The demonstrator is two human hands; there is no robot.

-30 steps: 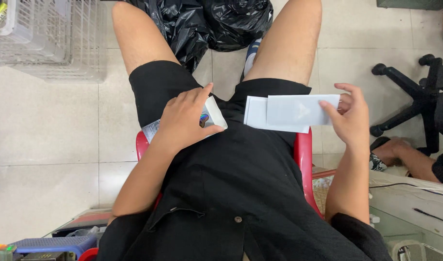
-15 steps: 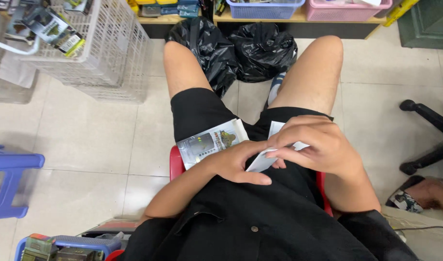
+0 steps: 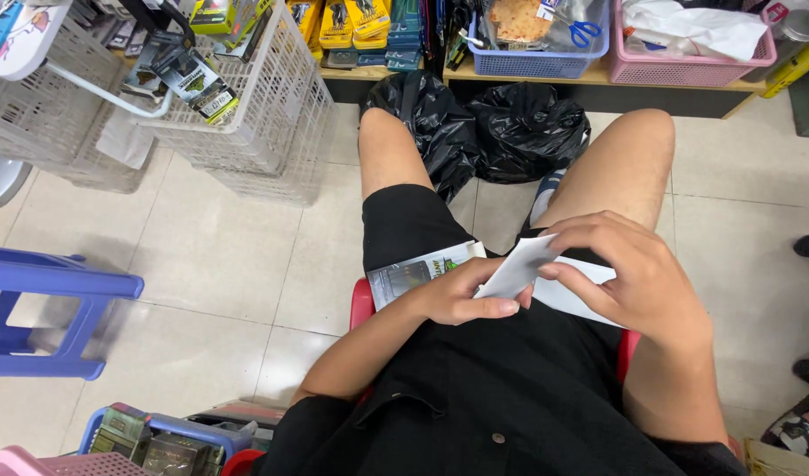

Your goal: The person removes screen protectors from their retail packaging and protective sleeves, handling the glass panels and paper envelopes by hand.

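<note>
pinching a flat white envelope (image 3: 521, 269) from both ends, left hand (image 3: 462, 295) and right hand (image 3: 629, 282), above the lap

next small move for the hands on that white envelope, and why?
Probably spread the white envelope's mouth: both the left hand and right hand pinch it over the lap, while the printed packet lies on the thigh beside it, outside the envelope.
</note>
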